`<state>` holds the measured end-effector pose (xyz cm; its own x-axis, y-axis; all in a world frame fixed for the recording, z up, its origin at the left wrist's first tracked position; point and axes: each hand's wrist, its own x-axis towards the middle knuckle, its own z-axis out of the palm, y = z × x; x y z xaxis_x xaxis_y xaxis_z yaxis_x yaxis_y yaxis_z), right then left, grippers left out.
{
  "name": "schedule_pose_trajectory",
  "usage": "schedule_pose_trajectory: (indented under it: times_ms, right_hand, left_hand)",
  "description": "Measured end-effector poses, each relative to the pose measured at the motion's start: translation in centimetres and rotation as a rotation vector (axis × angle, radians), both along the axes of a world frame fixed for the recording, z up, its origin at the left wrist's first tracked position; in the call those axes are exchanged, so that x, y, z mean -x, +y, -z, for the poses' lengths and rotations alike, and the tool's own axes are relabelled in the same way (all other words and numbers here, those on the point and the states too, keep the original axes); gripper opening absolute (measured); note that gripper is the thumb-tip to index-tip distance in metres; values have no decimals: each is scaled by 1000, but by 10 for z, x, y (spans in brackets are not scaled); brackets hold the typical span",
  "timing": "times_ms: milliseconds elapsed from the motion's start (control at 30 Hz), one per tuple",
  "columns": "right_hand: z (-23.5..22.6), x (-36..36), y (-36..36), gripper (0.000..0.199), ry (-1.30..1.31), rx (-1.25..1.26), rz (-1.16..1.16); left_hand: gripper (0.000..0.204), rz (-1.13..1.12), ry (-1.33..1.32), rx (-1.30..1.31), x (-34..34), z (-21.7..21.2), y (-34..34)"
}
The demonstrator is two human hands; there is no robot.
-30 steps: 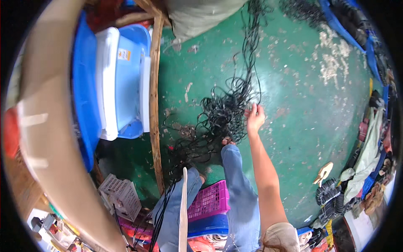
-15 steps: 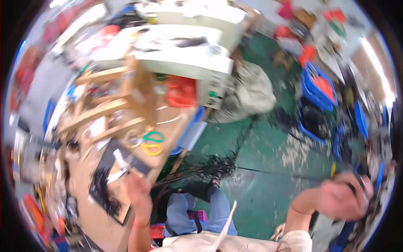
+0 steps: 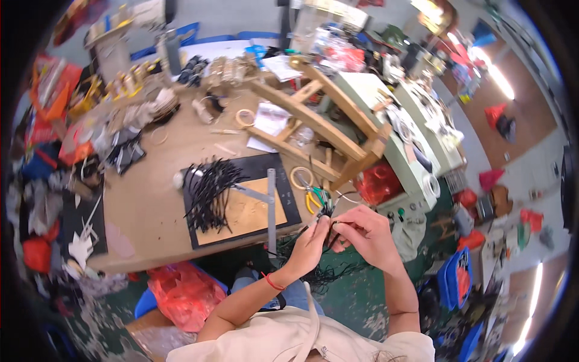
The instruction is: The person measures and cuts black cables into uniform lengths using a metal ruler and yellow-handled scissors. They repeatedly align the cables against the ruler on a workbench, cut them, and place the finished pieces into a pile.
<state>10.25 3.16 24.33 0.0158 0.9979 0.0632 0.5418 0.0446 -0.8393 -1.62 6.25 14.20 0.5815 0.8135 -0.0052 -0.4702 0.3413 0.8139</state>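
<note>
In front of me, at the table's near edge, my two hands meet around thin black strips (image 3: 329, 236). My left hand (image 3: 303, 252) is closed on the strips, with a red cord at its wrist. Thumb and fingers of my right hand (image 3: 369, 234) pinch the strips just to the right. Beyond the hands lie pliers or scissors with green and yellow handles (image 3: 313, 201). A heap of black strips (image 3: 216, 192) covers the left part of a dark board with a tan panel (image 3: 256, 212). Across that board lies a metal ruler (image 3: 271, 208).
A wooden frame like a tipped stool (image 3: 319, 123) stands on the table beyond my hands, beside a pale green machine table (image 3: 386, 108). A red plastic bag (image 3: 187, 294) sits below the table's edge. White scraps (image 3: 84, 246) lie at far left.
The view has turned toward the table. My hands, wide apart and blurred before, have come together at the table's edge, both now on black strips.
</note>
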Motion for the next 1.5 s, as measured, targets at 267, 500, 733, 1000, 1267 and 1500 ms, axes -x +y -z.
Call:
schedule_pose_trajectory:
  times_ms: [267, 500, 733, 1000, 1267, 1500]
  right_hand:
    - [52, 19, 44, 7, 425, 214, -40]
    - [100, -19, 49, 11, 613, 188, 80]
    - [140, -53, 50, 16, 616, 189, 132]
    - [139, -66, 81, 30, -180, 84, -530]
    - [193, -65, 82, 13, 244, 501, -426]
    - [209, -58, 81, 9, 525, 694, -283]
  left_hand:
    - [30, -262, 78, -59, 30, 28, 8]
    - [26, -217, 397, -16, 1, 27, 13]
    - [27, -131, 505, -81, -24, 59, 18]
    - [22, -129, 743, -105, -28, 90, 9]
    - [26, -150, 593, 75, -15, 107, 7]
    - [24, -155, 650, 78, -7, 119, 1]
